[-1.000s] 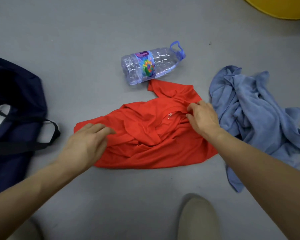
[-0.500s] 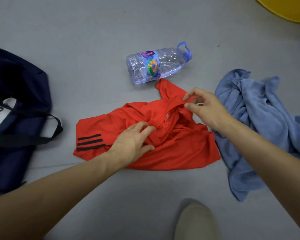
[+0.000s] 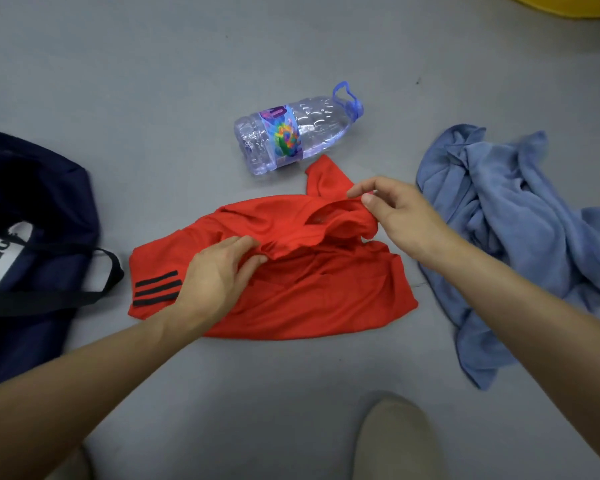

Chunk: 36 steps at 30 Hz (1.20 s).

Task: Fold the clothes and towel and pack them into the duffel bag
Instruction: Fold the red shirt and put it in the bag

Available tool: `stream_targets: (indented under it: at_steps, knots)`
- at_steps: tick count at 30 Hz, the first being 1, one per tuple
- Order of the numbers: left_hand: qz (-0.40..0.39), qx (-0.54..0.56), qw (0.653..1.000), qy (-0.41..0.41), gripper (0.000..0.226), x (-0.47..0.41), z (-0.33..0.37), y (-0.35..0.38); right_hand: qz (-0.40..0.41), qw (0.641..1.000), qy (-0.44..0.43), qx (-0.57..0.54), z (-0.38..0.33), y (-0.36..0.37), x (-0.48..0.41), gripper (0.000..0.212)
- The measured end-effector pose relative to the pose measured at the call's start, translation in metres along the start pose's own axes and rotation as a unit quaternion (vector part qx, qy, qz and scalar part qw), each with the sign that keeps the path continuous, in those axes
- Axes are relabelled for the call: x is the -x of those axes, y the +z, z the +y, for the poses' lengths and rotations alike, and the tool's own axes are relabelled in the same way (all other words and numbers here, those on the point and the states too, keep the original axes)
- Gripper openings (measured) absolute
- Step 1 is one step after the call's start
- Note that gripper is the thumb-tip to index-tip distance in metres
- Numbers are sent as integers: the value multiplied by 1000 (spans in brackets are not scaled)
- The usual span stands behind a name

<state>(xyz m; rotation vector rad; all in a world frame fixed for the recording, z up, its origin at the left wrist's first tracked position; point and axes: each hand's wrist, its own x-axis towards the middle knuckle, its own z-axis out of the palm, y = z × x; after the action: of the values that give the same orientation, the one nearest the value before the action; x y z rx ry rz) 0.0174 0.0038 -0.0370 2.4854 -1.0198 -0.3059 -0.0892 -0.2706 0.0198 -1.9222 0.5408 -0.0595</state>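
A crumpled red shirt (image 3: 309,299) with three black stripes at its left end lies on the grey floor in the middle. My left hand (image 3: 219,275) pinches a fold of it near the centre. My right hand (image 3: 399,213) grips the upper right edge of the same fold between thumb and fingers, lifting it slightly. A rumpled blue towel (image 3: 520,216) lies unfolded to the right of the shirt. The dark navy duffel bag (image 3: 39,209) with black straps and a white label sits at the left edge.
A clear plastic water bottle (image 3: 291,133) with a blue handle lies on its side just beyond the shirt. A beige shoe toe (image 3: 392,441) shows at the bottom. A yellow object (image 3: 568,5) is at the top right corner.
My left hand moved from the shirt's left end to its centre, uncovering the black stripes. My right hand lifted the shirt's upper edge. Both hands now pinch one fold.
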Motion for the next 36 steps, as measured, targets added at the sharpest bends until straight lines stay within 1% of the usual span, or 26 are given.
stream_targets:
  at_steps: [2, 5, 8, 11, 12, 13, 14, 16, 18, 22, 24, 26, 27, 29, 33, 35, 36]
  knots:
    - [15, 64, 998, -6, 19, 4, 3, -23, 25, 999, -23, 27, -7, 4, 1, 25]
    - [40, 174, 983, -52, 25, 5, 13, -64, 48, 997, -41, 48, -31, 3, 3, 26]
    - [72, 230, 968, -68, 19, 3, 25, -121, 59, 994, -58, 78, -67, -4, 2, 26]
    - [96, 279, 952, -84, 17, 1, 29, -189, 53, 991, -84, 92, -121, -16, 0, 14]
    - [102, 287, 949, -87, 18, -1, 30, -212, 38, 991, -84, 95, -145, -23, 2, 13]
    - [110, 294, 945, -86, 20, -2, 32, -234, 19, 991, -83, 105, -169, -29, 4, 20]
    - [120, 295, 944, -83, 22, -3, 33, -256, -2, 989, -84, 126, -195, -34, 9, 30]
    - [149, 258, 952, -68, 24, -2, 42, -302, -31, 981, -99, 166, -248, -43, 22, 48]
    - [178, 212, 960, -44, 22, -1, 55, -349, -34, 973, -112, 200, -294, -55, 31, 53]
    - [205, 113, 972, -14, 15, 18, 89, -449, -42, 960, -141, 238, -384, -85, 59, 43]
    - [199, 91, 976, 13, 8, 40, 111, -496, -29, 962, -159, 218, -425, -98, 76, 39]
    - [194, 79, 977, 34, 16, 63, 131, -536, -15, 966, -176, 188, -462, -107, 94, 34]
    - [202, 73, 976, 38, 18, 74, 138, -554, -12, 967, -185, 177, -480, -110, 102, 29]
    - [243, 60, 967, 45, 14, 92, 153, -588, -15, 968, -200, 153, -513, -117, 123, 25]
    - [323, 82, 941, 54, 5, 127, 182, -644, 9, 967, -239, 91, -569, -127, 165, 16]
    - [330, 100, 936, 64, 8, 143, 193, -663, 17, 962, -267, 63, -592, -129, 189, 8]
    - [328, 113, 936, 66, 10, 149, 197, -671, 16, 960, -275, 44, -601, -130, 200, 8]
